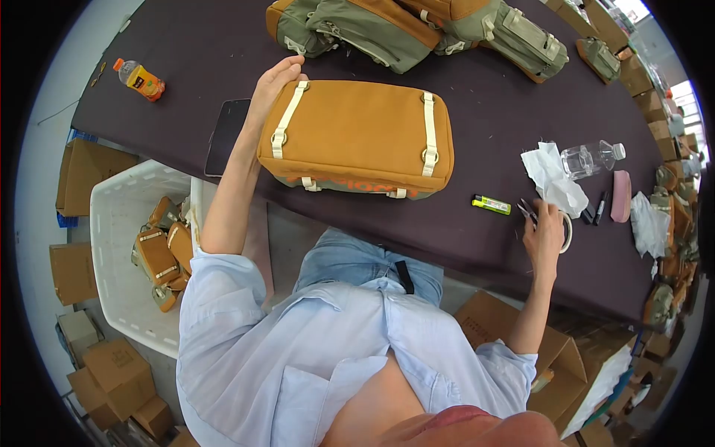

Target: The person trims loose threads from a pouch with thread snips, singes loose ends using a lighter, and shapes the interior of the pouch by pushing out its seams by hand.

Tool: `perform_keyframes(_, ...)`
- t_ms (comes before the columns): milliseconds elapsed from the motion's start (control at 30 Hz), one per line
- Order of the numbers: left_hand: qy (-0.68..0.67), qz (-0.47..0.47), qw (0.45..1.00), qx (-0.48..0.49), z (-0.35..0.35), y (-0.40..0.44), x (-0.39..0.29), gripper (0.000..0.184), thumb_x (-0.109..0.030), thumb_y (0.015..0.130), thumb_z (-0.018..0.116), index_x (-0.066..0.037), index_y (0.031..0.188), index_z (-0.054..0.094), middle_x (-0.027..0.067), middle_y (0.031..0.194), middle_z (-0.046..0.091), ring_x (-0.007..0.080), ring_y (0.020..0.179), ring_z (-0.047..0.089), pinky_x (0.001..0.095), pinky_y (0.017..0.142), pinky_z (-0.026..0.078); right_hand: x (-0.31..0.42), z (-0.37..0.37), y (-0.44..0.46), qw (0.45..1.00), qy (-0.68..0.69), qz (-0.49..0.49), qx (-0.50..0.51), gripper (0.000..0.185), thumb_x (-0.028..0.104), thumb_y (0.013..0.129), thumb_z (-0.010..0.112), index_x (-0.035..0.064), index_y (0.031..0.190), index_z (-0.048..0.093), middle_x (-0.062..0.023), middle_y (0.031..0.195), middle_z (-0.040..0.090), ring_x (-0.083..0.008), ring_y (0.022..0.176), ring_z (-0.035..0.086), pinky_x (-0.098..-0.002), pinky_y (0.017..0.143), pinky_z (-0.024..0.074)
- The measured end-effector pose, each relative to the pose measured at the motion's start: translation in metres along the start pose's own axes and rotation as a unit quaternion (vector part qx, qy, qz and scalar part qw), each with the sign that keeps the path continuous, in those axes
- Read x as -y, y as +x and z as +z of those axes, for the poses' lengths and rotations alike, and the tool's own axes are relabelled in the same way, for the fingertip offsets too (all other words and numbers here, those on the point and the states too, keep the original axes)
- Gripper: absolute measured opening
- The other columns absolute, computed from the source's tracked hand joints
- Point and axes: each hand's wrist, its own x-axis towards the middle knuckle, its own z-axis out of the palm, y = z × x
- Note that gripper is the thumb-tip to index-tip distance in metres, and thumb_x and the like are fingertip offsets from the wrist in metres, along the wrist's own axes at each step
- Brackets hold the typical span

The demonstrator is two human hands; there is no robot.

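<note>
A mustard-brown bag (357, 127) with two cream straps and a green lower side lies near the table's front edge. My left hand (279, 80) rests against its far left corner, fingers stretched out rather than wrapped round it. Over to the right, my right hand (545, 229) has its fingers closed on small snips (527, 211), whose pointed blades stick out to the left. Beside that hand are a roll of tape (567, 232), partly hidden by the fingers, and crumpled white paper (553, 179). A yellow-green marker (491, 205) lies left of the snips.
Green-and-brown bags (372, 33) lie along the far side of the dark table (477, 112). A juice bottle (140, 80) and black tablet (227, 138) are left; a clear bottle (588, 160) and pink case (621, 197) right. A white bin (123, 276) holds small bags.
</note>
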Motion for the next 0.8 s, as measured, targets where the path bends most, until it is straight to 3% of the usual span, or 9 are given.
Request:
perform_keyframes(67,-0.006,0.004,1.000,0.015,-0.001,0.000,0.001,0.019,-0.015,0.101,0.054,-0.004,0.117,0.053,-0.0006,0.074,0.057,0.0031,0.059,0.054,0.0181,0.051,0.045,-0.014,0.005,-0.006,0.999,-0.021,-0.028,0.039,0.027,0.002,0.086,0.061,0.0017,0.113,0.060,-0.0160,0.103,0.059,-0.0355,0.097,0.058,-0.0464,0.082,0.0484)
perform_keyframes(267,-0.007,0.002,1.000,0.026,0.001,0.001,0.006,0.022,-0.015,0.102,0.053,-0.003,0.120,0.052,-0.0008,0.074,0.056,0.0025,0.059,0.053,0.0178,0.051,0.044,-0.018,0.015,-0.004,0.997,0.004,-0.079,-0.014,0.030,0.004,0.087,0.062,-0.0002,0.117,0.059,-0.0180,0.103,0.057,-0.0356,0.097,0.058,-0.0454,0.083,0.0483)
perform_keyframes(367,-0.006,-0.005,1.000,0.029,-0.002,0.002,0.007,0.024,-0.016,0.102,0.053,-0.002,0.122,0.052,-0.0013,0.075,0.056,0.0022,0.060,0.053,0.0181,0.051,0.044,-0.017,-0.003,-0.005,0.990,0.142,-0.022,0.014,0.033,0.004,0.087,0.063,-0.0020,0.119,0.058,-0.0192,0.104,0.056,-0.0353,0.096,0.059,-0.0447,0.083,0.0480)
perform_keyframes(400,-0.004,-0.009,1.000,0.026,-0.002,0.002,0.007,0.025,-0.016,0.102,0.053,-0.003,0.122,0.052,-0.0013,0.075,0.056,0.0021,0.060,0.053,0.0180,0.052,0.044,-0.022,-0.005,-0.006,0.989,0.132,-0.060,0.008,0.028,0.003,0.086,0.065,-0.0024,0.114,0.059,-0.0178,0.100,0.057,-0.0342,0.090,0.059,-0.0432,0.079,0.0480)
perform_keyframes(500,-0.002,-0.025,0.999,0.022,-0.002,0.004,0.010,0.027,-0.018,0.101,0.055,-0.003,0.123,0.052,-0.0015,0.075,0.057,0.0020,0.062,0.055,0.0178,0.053,0.045,-0.022,-0.006,-0.007,0.984,0.153,0.002,0.086,0.021,0.002,0.086,0.066,-0.0021,0.105,0.060,-0.0162,0.094,0.058,-0.0332,0.085,0.059,-0.0424,0.078,0.0477)
perform_keyframes(567,-0.008,-0.038,0.999,0.019,0.002,0.005,0.013,0.028,-0.020,0.101,0.056,-0.003,0.123,0.053,-0.0016,0.076,0.058,0.0021,0.063,0.056,0.0176,0.053,0.045,-0.023,-0.002,-0.005,0.988,0.149,-0.023,0.044,0.015,0.001,0.087,0.065,-0.0021,0.100,0.059,-0.0138,0.089,0.056,-0.0284,0.081,0.058,-0.0387,0.073,0.0477)
perform_keyframes(700,0.040,-0.086,0.995,-0.032,0.015,-0.008,0.005,0.045,-0.035,0.098,0.061,-0.003,0.129,0.053,0.0039,0.087,0.065,0.0089,0.082,0.063,0.0237,0.071,0.051,-0.008,-0.013,0.012,0.954,0.295,0.049,-0.026,0.005,0.000,0.092,0.061,-0.0028,0.094,0.057,-0.0085,0.082,0.055,-0.0157,0.071,0.056,-0.0297,0.063,0.0458)
perform_keyframes(733,0.043,-0.096,0.993,-0.053,0.018,-0.009,0.006,0.050,-0.039,0.097,0.061,-0.003,0.131,0.052,0.0060,0.093,0.066,0.0114,0.089,0.065,0.0258,0.078,0.051,0.005,-0.025,0.015,0.924,0.374,0.072,-0.033,0.005,0.002,0.097,0.057,-0.0023,0.094,0.058,-0.0037,0.079,0.055,-0.0084,0.064,0.052,-0.0230,0.057,0.0413)
perform_keyframes(800,0.052,-0.096,0.993,-0.033,0.021,-0.015,0.002,0.057,-0.046,0.094,0.062,-0.002,0.130,0.054,0.0082,0.103,0.068,0.0148,0.101,0.063,0.0306,0.090,0.048,0.037,-0.044,0.026,0.891,0.450,0.010,-0.051,0.006,0.003,0.098,0.056,-0.0019,0.098,0.060,-0.0020,0.077,0.056,-0.0073,0.063,0.050,-0.0219,0.058,0.0406)
